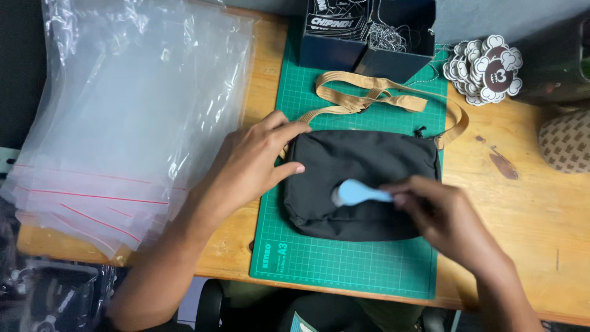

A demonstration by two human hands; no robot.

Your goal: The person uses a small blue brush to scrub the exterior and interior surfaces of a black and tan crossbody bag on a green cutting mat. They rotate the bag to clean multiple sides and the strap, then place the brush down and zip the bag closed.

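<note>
- Black pouch lies flat on the green cutting mat, long axis running left to right across it, tan strap looped on the mat just behind it.
- Your right hand has fingers pinched shut round the handle of a small light-blue brush; brush head points left and rests on the pouch's middle.
- Your left hand presses on the pouch's left edge, fingers spread and nearly flat, thumb on the fabric, gripping nothing.
- Brush sits between both hands; right hand is the nearer one, pouch surface directly under the brush head.
- Stack of clear zip bags lies to the left, on the wooden table.
- Dark box stands behind the mat, pile of round stickers off to its right.
</note>
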